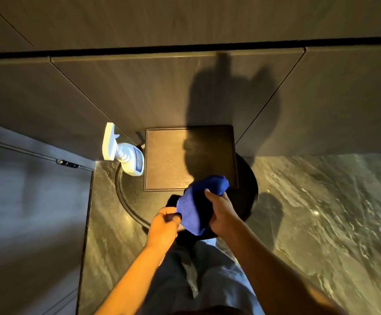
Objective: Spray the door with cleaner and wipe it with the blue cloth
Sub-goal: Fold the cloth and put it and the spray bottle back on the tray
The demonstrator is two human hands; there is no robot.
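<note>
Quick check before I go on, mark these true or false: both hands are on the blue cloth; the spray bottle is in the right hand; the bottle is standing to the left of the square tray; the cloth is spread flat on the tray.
1. Both hands hold the blue cloth. True: the left hand and right hand grip it.
2. The spray bottle is in the right hand. False: nobody holds it.
3. The bottle stands left of the square tray. True.
4. The cloth lies flat on the tray. False: it is bunched up in the hands.
</note>
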